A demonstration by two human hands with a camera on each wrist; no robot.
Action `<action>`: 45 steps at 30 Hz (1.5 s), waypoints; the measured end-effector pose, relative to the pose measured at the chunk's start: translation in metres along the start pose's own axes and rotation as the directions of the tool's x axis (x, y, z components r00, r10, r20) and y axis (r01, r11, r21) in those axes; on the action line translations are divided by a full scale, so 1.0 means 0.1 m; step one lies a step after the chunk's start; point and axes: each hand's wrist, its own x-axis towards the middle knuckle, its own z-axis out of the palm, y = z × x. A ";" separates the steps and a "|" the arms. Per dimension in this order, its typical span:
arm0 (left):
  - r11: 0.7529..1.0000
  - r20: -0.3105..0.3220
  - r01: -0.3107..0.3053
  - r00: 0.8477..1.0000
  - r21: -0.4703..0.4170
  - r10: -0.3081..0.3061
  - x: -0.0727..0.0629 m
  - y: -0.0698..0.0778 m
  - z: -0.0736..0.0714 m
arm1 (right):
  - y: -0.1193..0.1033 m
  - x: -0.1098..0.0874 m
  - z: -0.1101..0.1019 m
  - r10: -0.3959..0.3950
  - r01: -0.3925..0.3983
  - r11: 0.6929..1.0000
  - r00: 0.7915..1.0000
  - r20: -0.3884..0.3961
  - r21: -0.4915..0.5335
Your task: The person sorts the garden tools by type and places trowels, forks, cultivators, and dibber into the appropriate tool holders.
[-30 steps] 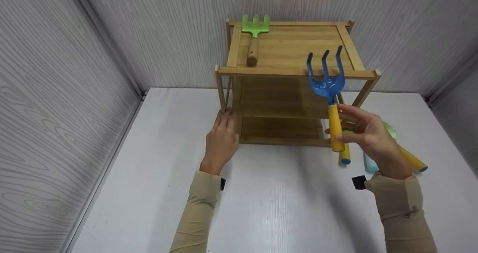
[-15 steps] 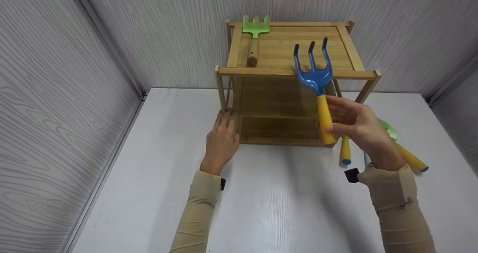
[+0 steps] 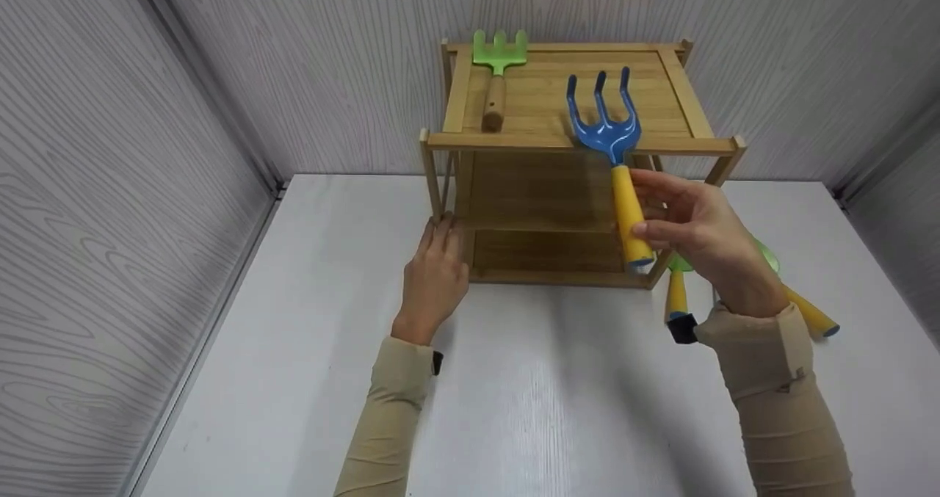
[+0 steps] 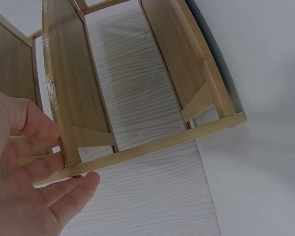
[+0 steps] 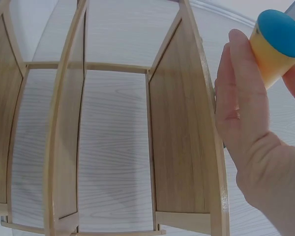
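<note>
**Glossy blue three-tined fork with a yellow cylindrical handle (image 3: 623, 187) held up at a pale wooden three-tier rack (image 3: 540, 141)**

The right hand (image 3: 705, 236) pinches the smooth handle between thumb and fingers, probably to leave the curved tines free; they overlap the top panel in the head view, though contact cannot be told. The left hand (image 3: 435, 273) grips the rack's left front post, likely to steady the light frame of square posts and flat grained panels. Up top, along the left edge, lies a green three-pronged fork with a rounded wooden handle (image 3: 496, 89), its prongs toward the back. To the right, on the glossy white bench (image 3: 514, 409), lie yellow-handled tools (image 3: 811, 312) with green parts, partly hidden.
</note>
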 end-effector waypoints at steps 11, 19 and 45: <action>1.000 0.002 0.006 1.000 -0.008 -0.006 0.00 0.00 -0.01 | -0.18 0.16 0.03 0.060 -0.061 0.990 0.998 0.018 0.127; 1.000 0.001 -0.006 1.000 0.011 0.006 0.00 -0.01 -0.01 | -0.23 0.30 0.04 0.112 -0.109 0.963 0.994 0.003 0.245; 1.000 0.017 -0.001 1.000 0.007 0.001 0.00 0.01 -0.02 | -0.41 0.68 0.02 0.201 -0.176 0.922 0.979 -0.037 0.345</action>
